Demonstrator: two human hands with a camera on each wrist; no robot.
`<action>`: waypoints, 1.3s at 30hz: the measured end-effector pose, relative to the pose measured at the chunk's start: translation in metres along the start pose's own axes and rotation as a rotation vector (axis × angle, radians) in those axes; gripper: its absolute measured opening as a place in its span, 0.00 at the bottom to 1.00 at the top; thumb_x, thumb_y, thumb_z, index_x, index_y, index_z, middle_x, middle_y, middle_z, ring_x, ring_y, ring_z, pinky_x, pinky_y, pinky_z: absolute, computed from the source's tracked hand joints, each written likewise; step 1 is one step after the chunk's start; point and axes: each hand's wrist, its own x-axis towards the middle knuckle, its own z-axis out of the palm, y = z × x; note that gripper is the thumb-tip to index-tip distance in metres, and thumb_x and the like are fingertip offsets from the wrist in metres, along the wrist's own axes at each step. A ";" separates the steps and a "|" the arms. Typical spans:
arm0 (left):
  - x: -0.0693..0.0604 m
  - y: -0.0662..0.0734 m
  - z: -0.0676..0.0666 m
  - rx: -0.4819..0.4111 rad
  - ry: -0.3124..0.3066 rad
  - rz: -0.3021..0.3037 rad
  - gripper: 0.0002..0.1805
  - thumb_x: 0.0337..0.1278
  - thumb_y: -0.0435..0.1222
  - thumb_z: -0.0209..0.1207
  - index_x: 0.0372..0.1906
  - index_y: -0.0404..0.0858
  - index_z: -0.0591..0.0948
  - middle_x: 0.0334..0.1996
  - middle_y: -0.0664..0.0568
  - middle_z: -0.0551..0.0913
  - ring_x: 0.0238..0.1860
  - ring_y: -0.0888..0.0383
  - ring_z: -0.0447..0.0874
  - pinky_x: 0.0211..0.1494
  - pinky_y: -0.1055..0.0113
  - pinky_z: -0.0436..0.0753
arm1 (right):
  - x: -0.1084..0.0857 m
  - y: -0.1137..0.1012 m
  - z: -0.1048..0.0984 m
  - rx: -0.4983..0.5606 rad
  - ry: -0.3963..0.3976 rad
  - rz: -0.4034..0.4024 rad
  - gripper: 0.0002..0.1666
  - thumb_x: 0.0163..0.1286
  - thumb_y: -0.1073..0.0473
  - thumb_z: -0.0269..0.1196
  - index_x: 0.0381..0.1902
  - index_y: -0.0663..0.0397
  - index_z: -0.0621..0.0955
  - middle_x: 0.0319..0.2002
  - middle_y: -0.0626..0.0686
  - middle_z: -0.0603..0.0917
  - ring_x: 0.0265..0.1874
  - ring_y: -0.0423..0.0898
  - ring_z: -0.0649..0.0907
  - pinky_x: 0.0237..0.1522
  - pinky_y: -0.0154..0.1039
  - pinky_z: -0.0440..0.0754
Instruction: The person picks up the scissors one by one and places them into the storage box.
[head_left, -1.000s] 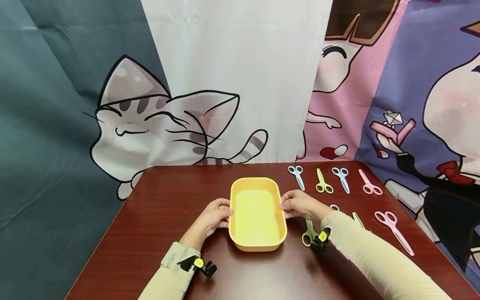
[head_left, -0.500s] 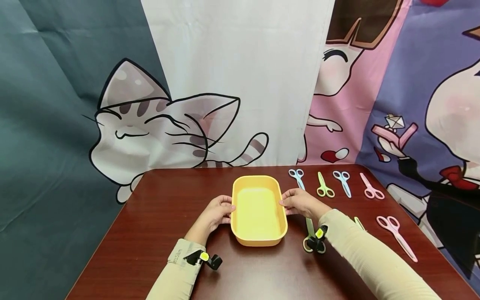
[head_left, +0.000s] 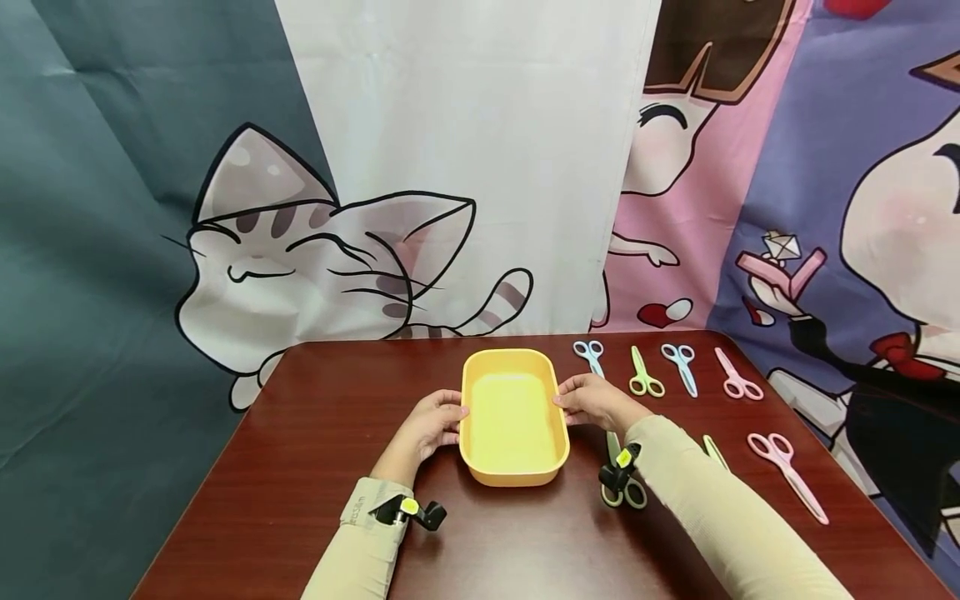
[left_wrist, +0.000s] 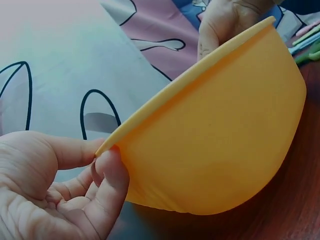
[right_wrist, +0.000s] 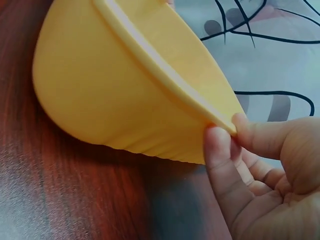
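Note:
Between the two hands is a yellow rectangular plastic tray point(head_left: 513, 425) with rounded corners and nothing inside it. My left hand point(head_left: 427, 429) pinches its left rim, thumb on the inner side and fingers outside. Opposite, my right hand point(head_left: 596, 402) pinches the right rim the same way. In the left wrist view the tray's outer wall point(left_wrist: 215, 125) shows above the wood, the left thumb and forefinger point(left_wrist: 112, 170) at its lip. The right wrist view has the right forefinger point(right_wrist: 217, 150) under the rim. Whether the tray's base touches the table cannot be told.
On the right of the dark red wooden table point(head_left: 315, 433) lie several scissors: blue scissors point(head_left: 681, 367), green scissors point(head_left: 641, 375), pink scissors point(head_left: 737, 377) and larger pink scissors point(head_left: 787, 475). Another green pair point(head_left: 633, 493) lies partly hidden under the right wrist camera. A cartoon curtain point(head_left: 480, 125) hangs behind.
The tray stays gripped in both hands and has shifted only slightly, a little up in the view. The head view has tilted a little; the scissors lie as before.

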 end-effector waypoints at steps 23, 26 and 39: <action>-0.005 0.003 0.004 0.007 0.002 0.003 0.19 0.65 0.28 0.60 0.58 0.31 0.71 0.33 0.50 0.81 0.25 0.60 0.78 0.23 0.70 0.82 | 0.025 -0.027 -0.078 -0.863 0.516 -0.223 0.11 0.59 0.57 0.64 0.22 0.58 0.83 0.23 0.54 0.83 0.28 0.56 0.80 0.33 0.51 0.79; -0.007 0.001 0.005 0.027 0.005 0.002 0.18 0.66 0.28 0.60 0.58 0.32 0.71 0.33 0.50 0.80 0.24 0.60 0.78 0.23 0.70 0.82 | 0.034 -0.016 -0.079 -0.884 0.491 -0.202 0.15 0.60 0.56 0.65 0.16 0.55 0.80 0.18 0.51 0.78 0.25 0.54 0.78 0.31 0.49 0.77; -0.007 0.002 0.001 0.068 0.002 0.009 0.20 0.68 0.29 0.59 0.61 0.30 0.71 0.38 0.46 0.82 0.26 0.60 0.80 0.23 0.70 0.83 | 0.060 0.015 -0.068 -0.983 0.504 -0.187 0.18 0.61 0.55 0.70 0.21 0.64 0.79 0.22 0.60 0.82 0.26 0.59 0.80 0.35 0.56 0.81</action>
